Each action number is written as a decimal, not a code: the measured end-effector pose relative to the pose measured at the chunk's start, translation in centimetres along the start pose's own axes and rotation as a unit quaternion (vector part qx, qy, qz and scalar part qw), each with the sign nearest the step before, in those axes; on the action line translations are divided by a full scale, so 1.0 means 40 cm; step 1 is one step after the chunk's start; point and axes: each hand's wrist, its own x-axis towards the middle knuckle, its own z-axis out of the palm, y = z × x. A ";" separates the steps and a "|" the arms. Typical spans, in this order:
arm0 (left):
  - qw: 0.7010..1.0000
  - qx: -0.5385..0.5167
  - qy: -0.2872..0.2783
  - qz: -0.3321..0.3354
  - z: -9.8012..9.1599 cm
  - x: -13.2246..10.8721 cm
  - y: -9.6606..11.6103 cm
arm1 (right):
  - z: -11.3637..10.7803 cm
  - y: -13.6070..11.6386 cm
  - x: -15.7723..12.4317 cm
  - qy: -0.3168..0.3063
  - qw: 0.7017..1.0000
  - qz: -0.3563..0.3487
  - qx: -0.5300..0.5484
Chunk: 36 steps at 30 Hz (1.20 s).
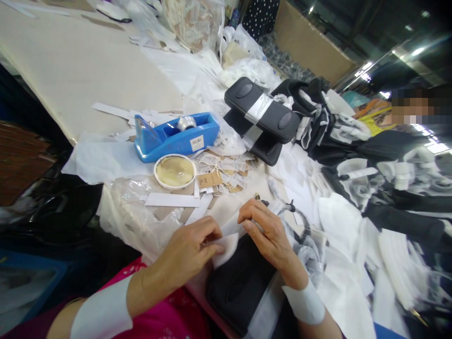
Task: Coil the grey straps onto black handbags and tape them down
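Observation:
Low in the middle of the view, my left hand (197, 246) pinches a small white soft sheet (229, 248) between thumb and fingers. Just beyond it is my right hand (265, 231), its fingers curled and thumb pressed in; whatever it holds is too small or hidden to make out. Under both hands lies a black bag (240, 287) with an oval patch and a pale translucent band (266, 306) around it. A plastic-wrapped handle or strap (306, 226) lies to the right of my right hand.
A blue tape dispenser (176, 136) stands beyond a round tub of yellowish paste (175, 171). Tags (210, 180) with strings and white paper strips (172, 200) lie nearby. Banded black cases (261, 110) are stacked behind. More black bags and a person (384, 115) are at right.

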 end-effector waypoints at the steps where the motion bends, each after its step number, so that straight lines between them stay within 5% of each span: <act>1: 1.000 0.005 0.003 -0.009 0.006 0.003 0.001 | -0.001 0.000 -0.001 -0.006 1.000 -0.006 0.007; 9: 0.999 0.009 0.032 -0.008 0.059 0.024 0.040 | 0.005 0.004 0.003 -0.027 0.998 -0.047 0.016; 15: 0.996 -0.035 0.065 0.049 0.041 -0.062 0.036 | 0.006 0.019 0.008 -0.027 0.997 -0.069 0.015; 21: 0.990 -0.013 0.108 0.085 0.081 -0.111 0.020 | 0.015 0.017 0.020 -0.062 0.996 -0.068 -0.011; 28: 0.999 -0.012 0.051 0.001 0.073 -0.050 0.016 | 0.031 0.016 0.028 -0.090 0.993 -0.049 -0.053; 33: 0.995 -0.093 0.041 -0.003 0.129 0.017 0.016 | 0.039 0.018 0.024 -0.082 0.995 -0.041 -0.033; 36: 0.996 -0.086 0.010 0.015 0.150 0.034 0.009 | 0.020 0.011 0.033 0.006 0.999 -0.042 0.027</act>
